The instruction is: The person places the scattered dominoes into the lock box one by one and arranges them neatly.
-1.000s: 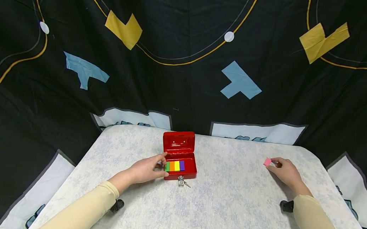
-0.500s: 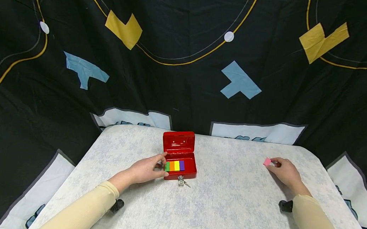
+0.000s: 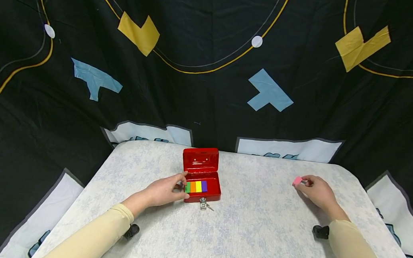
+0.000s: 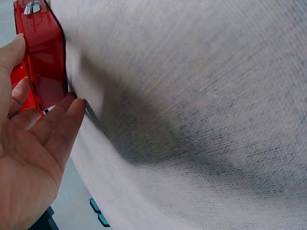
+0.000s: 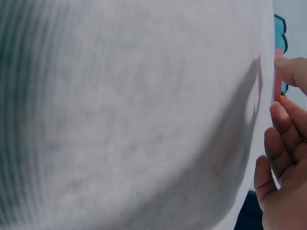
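Observation:
A red metal cash box [image 3: 214, 185] stands on the table with its lid raised. Inside it, along the left part, a green block [image 3: 187, 187], an orange block [image 3: 193, 187], a yellow block [image 3: 198, 186] and a purple block [image 3: 204, 186] sit side by side. My left hand [image 3: 164, 191] grips the box's left end, thumb at the front corner and fingers farther back; the left wrist view shows this hand [image 4: 33, 148] against the red wall. Off to the right, my right hand [image 3: 320, 193] pinches a pink block [image 3: 297, 181] between thumb and fingertips, above the table.
A keyed lock [image 3: 203, 203] is on the box's front, a key [image 3: 210, 207] sticking out. The pale patterned cloth [image 3: 253, 228] covers the table. Behind the table hangs a dark curtain [image 3: 208, 105] with yellow and blue shapes.
My right hand has moved slightly left with the pink block. The left hand and the box stay in place, apart from a tiny shift of the whole head view.

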### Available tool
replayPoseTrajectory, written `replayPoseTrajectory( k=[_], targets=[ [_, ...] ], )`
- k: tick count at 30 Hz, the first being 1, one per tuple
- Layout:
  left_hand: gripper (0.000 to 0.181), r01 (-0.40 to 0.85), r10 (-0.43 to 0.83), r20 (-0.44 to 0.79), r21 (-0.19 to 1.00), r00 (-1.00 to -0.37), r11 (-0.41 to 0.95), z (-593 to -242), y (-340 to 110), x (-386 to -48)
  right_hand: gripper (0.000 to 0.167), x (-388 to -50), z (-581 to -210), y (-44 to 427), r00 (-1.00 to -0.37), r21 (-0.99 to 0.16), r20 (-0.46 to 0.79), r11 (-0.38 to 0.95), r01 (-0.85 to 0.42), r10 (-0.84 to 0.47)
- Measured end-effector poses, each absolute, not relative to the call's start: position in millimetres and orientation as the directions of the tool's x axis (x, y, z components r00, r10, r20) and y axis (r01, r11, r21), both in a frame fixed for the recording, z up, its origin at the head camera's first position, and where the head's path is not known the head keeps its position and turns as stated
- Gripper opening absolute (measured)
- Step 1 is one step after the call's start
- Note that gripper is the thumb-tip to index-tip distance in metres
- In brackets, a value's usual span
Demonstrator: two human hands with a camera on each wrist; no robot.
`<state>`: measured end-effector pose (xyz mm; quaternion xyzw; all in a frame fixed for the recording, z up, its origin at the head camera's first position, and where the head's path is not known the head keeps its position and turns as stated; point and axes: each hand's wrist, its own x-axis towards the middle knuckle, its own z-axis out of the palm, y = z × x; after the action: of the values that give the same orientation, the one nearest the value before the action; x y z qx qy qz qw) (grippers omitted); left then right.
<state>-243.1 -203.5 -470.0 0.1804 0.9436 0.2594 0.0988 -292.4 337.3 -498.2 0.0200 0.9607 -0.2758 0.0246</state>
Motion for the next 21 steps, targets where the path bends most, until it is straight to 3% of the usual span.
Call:
replayPoseTrajectory(
  k=[21],
  targets=[
    [0.037, 0.292, 0.391, -0.080, 0.532, -0.917, 0.795, -470.8, -202.6, -243.4, 0.046, -291.2, -481.8, 281.2, -0.982, -0.575, 0.103, 0.796, -0.189, -0.158]
  ],
)
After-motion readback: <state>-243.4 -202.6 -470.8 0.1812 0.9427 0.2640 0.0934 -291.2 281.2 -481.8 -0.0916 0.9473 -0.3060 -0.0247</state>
